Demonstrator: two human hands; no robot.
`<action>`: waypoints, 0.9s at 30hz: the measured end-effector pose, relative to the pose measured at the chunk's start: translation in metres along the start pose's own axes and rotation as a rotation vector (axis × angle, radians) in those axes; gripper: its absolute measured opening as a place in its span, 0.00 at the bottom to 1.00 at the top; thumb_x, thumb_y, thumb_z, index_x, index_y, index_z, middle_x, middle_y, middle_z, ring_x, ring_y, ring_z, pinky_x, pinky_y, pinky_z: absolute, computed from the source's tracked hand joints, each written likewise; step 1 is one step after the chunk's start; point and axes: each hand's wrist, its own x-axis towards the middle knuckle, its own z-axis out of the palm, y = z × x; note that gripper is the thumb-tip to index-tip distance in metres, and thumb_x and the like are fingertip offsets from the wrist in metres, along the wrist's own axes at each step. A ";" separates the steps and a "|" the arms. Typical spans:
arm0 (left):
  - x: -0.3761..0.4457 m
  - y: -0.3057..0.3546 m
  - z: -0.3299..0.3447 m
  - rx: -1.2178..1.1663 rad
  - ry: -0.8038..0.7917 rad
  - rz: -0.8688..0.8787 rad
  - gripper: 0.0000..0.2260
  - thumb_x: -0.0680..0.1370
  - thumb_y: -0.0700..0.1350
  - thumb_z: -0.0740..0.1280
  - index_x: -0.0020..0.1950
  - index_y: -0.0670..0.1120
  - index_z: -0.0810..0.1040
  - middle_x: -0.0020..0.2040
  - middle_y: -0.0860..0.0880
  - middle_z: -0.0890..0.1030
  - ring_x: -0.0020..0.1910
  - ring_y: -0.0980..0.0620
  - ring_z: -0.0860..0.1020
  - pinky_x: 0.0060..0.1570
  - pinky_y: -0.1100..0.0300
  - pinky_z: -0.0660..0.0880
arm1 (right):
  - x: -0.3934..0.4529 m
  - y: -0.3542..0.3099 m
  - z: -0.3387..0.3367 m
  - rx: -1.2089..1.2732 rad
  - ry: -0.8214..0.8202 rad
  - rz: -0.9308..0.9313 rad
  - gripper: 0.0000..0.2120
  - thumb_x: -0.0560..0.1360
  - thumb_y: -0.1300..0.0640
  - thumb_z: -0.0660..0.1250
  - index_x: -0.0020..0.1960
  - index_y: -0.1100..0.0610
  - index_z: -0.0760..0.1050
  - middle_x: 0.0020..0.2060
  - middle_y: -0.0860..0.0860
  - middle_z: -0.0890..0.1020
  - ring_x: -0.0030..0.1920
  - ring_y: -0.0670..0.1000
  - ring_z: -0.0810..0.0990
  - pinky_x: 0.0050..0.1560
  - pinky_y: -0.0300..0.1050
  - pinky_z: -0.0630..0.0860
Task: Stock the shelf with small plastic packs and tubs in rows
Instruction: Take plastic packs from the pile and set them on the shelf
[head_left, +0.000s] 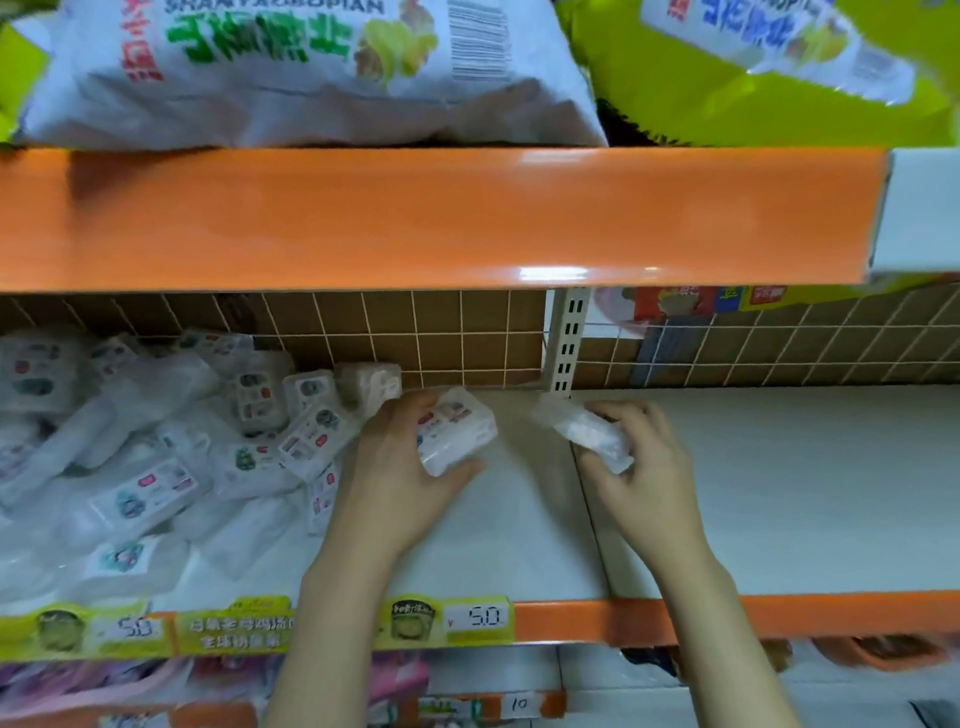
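Small plastic pack w/ red-print label sat gripped in left hand, just above white shelf, right beside loose pile of packs at shelf's left. Right hand clasped 2nd clear pack, near slotted upright. Price tag on orange front edge read 5.0.

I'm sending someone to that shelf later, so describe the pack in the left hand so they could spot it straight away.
Find the white shelf under the broad orange shelf edge, with a loose heap of packs on its left. Just right of that heap, the left hand grips a clear plastic pack with a red-marked label. Unlike the heaped packs, it is held tilted, apart from the pile.
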 end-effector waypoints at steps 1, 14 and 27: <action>0.000 -0.002 0.001 0.006 0.002 0.004 0.28 0.66 0.47 0.78 0.63 0.46 0.74 0.57 0.48 0.77 0.53 0.52 0.75 0.41 0.71 0.61 | 0.000 -0.001 -0.001 -0.028 0.004 0.003 0.20 0.66 0.51 0.59 0.54 0.58 0.78 0.45 0.52 0.75 0.47 0.54 0.73 0.42 0.32 0.61; -0.010 0.041 0.034 -0.002 0.017 -0.081 0.21 0.69 0.49 0.70 0.61 0.47 0.74 0.52 0.47 0.81 0.50 0.44 0.78 0.43 0.59 0.71 | 0.001 0.033 -0.050 0.036 -0.024 -0.021 0.17 0.66 0.62 0.65 0.54 0.59 0.76 0.47 0.48 0.72 0.43 0.42 0.70 0.45 0.24 0.65; -0.029 0.157 0.142 0.170 0.098 0.205 0.18 0.67 0.42 0.65 0.56 0.43 0.81 0.50 0.43 0.79 0.48 0.40 0.77 0.45 0.46 0.75 | 0.003 0.138 -0.152 0.045 -0.032 -0.025 0.14 0.67 0.69 0.67 0.52 0.61 0.73 0.46 0.50 0.73 0.44 0.46 0.71 0.41 0.28 0.62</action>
